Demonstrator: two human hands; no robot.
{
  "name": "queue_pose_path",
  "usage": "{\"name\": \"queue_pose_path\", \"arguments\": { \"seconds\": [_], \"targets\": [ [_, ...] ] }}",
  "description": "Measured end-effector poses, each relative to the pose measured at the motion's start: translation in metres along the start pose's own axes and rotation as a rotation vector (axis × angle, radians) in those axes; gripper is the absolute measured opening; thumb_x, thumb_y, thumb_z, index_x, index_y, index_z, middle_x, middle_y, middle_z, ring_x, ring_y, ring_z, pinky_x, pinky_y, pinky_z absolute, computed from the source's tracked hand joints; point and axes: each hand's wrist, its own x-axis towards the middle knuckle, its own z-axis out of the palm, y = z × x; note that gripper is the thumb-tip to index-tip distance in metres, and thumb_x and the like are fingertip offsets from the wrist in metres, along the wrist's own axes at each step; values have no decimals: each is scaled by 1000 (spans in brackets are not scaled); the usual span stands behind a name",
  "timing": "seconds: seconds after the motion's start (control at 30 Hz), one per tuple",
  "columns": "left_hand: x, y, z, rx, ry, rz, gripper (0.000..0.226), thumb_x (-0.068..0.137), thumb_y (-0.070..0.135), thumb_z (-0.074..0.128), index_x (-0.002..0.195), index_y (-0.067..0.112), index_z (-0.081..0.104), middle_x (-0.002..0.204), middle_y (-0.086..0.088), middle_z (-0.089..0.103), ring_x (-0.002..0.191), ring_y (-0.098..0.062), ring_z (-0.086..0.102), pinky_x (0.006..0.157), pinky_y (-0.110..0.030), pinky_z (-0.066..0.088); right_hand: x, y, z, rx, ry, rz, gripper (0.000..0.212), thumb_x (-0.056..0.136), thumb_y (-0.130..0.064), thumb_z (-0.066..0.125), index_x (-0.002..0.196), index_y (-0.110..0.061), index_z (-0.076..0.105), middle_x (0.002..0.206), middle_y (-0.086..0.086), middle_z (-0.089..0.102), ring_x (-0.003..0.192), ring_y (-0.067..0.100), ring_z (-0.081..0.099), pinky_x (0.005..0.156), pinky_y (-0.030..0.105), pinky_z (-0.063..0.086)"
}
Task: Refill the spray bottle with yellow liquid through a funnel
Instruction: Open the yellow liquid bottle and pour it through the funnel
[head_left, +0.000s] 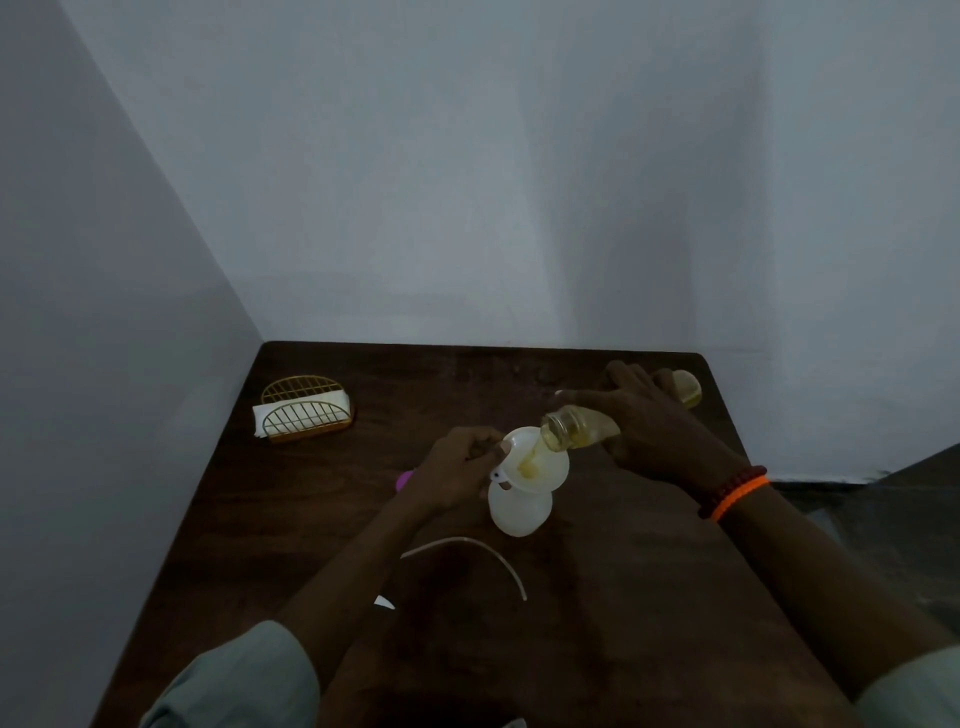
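Nearest the camera, two pale grey-green sleeves (244, 680) framed the bottom of the view, forearms reaching forward over a dark brown wooden table (291, 519). A thin, curved white plastic dip tube (483, 551) lay loose on the wood between the arms. Beyond it, near the table's middle, stood the translucent white plastic spray bottle (519, 512), its sprayer off and a white round plastic funnel (535, 460) seated in its neck. The left hand (457, 470) had fingers closed on the funnel's rim, steadying it. The right hand (660, 426), orange and dark bead bands at the wrist, was wrapped around a small clear glass bottle of yellow liquid (571, 426), tipped mouth-down over the funnel. Pouring appeared to be under way; yellow pooled in the funnel's bowl. The next move probably called for a slow, steady tilt so the funnel drained without overflowing. The dim light hid the bottle's fill level.
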Motion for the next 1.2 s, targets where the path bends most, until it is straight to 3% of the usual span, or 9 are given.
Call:
{"name": "queue_pose_path", "arguments": {
  "seconds": [0.33, 1.2],
  "targets": [
    [3, -8, 0, 15, 3, -3, 22, 104, 28, 54, 104, 14, 71, 83, -6, 77, 51, -3, 60, 56, -24, 51, 0, -1, -1, 10, 0, -1, 78, 79, -26, 72, 145, -46, 38, 126, 4, 42, 118, 21, 42, 101, 44, 31],
    [1, -5, 1, -8, 5, -19, 22, 103, 26, 55, 111, 12, 70, 88, -4, 77, 56, 4, 65, 56, -20, 50, 3, 0, 4, -36, -17, 8, 77, 79, -30, 71, 144, -51, 36, 129, 4, 40, 118, 20, 40, 100, 45, 32]
  ]
}}
